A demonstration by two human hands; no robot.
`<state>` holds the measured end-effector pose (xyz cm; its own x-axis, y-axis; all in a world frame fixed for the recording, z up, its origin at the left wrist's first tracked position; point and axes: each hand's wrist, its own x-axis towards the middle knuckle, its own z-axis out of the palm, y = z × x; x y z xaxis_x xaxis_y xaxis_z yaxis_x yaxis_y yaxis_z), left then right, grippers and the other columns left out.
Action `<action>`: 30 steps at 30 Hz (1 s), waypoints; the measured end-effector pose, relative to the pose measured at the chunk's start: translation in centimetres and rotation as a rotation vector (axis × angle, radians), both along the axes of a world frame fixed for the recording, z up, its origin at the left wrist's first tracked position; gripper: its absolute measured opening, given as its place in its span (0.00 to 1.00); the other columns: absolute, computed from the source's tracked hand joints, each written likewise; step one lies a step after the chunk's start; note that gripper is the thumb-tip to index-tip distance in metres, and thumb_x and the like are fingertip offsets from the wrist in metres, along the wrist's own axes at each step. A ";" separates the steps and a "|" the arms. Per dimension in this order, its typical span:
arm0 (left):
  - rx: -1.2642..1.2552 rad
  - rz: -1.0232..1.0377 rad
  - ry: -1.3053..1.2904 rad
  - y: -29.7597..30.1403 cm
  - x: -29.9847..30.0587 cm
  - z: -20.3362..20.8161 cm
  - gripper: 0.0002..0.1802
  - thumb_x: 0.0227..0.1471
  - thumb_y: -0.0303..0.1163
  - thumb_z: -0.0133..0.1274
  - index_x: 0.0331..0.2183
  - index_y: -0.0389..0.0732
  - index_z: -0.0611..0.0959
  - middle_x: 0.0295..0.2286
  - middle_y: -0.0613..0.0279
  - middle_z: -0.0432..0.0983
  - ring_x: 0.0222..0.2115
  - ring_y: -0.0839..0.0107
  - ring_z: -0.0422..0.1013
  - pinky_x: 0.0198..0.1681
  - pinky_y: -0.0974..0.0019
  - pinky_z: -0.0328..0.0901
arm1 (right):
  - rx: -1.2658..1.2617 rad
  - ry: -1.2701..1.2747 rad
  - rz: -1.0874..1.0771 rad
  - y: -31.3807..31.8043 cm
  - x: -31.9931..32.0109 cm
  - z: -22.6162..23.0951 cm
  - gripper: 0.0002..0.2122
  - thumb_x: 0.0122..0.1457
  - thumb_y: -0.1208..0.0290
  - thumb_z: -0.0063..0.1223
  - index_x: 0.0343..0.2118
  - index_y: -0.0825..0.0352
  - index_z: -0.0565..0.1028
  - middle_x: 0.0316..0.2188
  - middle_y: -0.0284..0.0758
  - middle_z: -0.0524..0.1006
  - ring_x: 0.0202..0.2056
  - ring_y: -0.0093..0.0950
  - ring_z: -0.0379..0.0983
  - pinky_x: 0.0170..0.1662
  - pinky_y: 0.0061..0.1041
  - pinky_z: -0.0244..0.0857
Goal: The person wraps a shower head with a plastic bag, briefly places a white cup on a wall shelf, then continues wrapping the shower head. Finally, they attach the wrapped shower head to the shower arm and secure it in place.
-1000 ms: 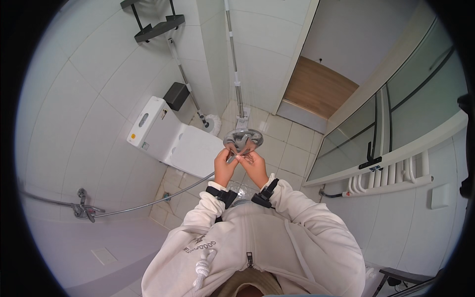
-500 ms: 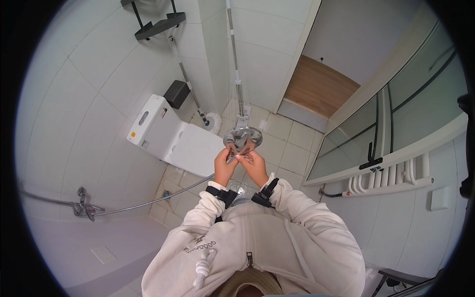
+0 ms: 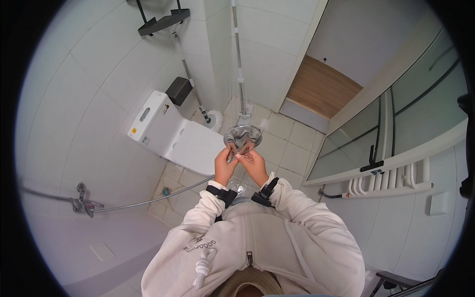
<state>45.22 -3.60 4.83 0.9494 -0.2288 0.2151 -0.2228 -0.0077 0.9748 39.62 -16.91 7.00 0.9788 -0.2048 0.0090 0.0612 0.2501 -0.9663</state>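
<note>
Close together in front of me, my left hand (image 3: pixel 225 167) and my right hand (image 3: pixel 254 167) are closed around the handle of a shower head (image 3: pixel 242 134). Its round, shiny chrome back faces me and mirrors my fingers. A grey metal hose (image 3: pixel 163 198) runs from beneath my left hand to the wall tap (image 3: pixel 83 203) at the left. Fine streaks like water rise beyond the disc's far rim. Black straps sit on both my wrists, over cream sleeves.
A white toilet (image 3: pixel 195 147) stands left, with a black bin (image 3: pixel 179 91) beyond it. A round mop (image 3: pixel 213 120) and a long-handled pole (image 3: pixel 239 64) lean at the far wall. A white radiator (image 3: pixel 391 185) and glass door (image 3: pixel 358 131) are right; a doorway is far right.
My view has shifted slightly, so the room sits a little differently. Both hands keep the same hold on the shower head, and the streaks beyond it show more clearly.
</note>
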 end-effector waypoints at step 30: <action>0.074 -0.051 0.061 0.7 -0.1 0.5 0.11 0.50 0.17 0.60 0.38 0.30 0.79 0.35 0.63 0.77 0.38 0.77 0.74 0.46 0.72 0.70 | -0.003 0.019 0.003 0.4 0.0 -0.8 0.09 0.63 0.75 0.60 0.43 0.73 0.76 0.42 0.37 0.81 0.45 0.23 0.78 0.51 0.23 0.71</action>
